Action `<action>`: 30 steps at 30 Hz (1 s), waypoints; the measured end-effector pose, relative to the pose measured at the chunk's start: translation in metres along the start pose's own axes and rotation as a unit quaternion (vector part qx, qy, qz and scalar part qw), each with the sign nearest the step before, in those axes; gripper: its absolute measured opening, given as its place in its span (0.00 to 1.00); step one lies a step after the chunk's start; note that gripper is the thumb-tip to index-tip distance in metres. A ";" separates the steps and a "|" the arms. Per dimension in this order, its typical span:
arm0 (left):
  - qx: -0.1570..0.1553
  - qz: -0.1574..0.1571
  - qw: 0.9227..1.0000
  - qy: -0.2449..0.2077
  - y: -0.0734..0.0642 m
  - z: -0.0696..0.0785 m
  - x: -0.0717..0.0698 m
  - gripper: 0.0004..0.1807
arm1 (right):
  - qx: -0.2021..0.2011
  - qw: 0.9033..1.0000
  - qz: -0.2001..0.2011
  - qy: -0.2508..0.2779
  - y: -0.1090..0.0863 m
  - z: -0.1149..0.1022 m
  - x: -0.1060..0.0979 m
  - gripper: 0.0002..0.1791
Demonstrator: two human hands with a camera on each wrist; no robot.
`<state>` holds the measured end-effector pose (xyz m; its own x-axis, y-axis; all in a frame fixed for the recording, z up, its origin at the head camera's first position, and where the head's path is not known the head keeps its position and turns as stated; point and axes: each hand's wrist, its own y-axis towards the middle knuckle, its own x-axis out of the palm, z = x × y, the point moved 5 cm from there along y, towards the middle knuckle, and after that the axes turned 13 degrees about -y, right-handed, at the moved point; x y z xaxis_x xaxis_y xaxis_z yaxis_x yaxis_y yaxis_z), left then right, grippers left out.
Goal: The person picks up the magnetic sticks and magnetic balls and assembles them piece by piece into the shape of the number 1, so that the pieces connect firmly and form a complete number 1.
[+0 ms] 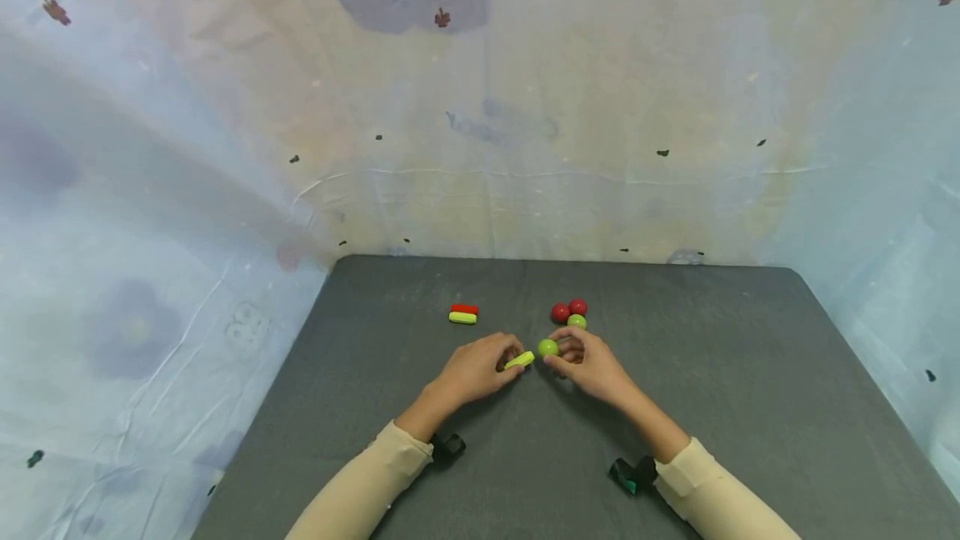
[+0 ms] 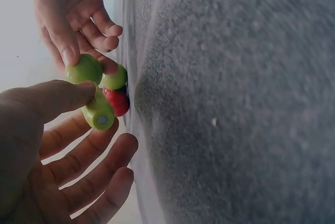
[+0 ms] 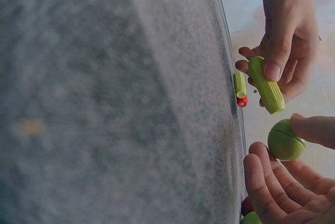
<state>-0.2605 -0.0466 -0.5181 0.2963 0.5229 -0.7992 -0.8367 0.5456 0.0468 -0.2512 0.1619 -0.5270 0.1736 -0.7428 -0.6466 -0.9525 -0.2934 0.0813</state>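
My left hand (image 1: 477,367) pinches a yellow-green ribbed rod (image 1: 519,360) between thumb and fingers. In the left wrist view the rod (image 2: 98,113) shows a small metallic disc in its end. Facing it, my right hand (image 1: 592,365) holds a green ball (image 1: 548,348) by thumb and fingertips. A seam runs round this ball (image 3: 286,140) in the right wrist view, where a gap separates it from the rod (image 3: 266,85). Both hands are close over the dark table. Just beyond the right hand lie another green ball (image 1: 577,322) and two red balls (image 1: 560,313), grouped together.
A red rod (image 1: 465,309) and a yellow-green rod (image 1: 462,318) lie side by side at the back left of the grey table (image 1: 712,373). A patterned cloth (image 1: 562,107) hangs behind the table and along its sides.
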 end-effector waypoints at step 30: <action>0.022 0.000 1.000 -0.019 0.015 0.019 0.015 0.13 | 0.013 0.997 -0.023 0.074 -0.013 0.016 -0.010 0.23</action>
<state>-0.2600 -0.0182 -0.5180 0.3141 0.5464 -0.7764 -0.8160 0.5734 0.0734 -0.2450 0.1832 -0.5335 0.2497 -0.8101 -0.5305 -0.9488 -0.3143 0.0333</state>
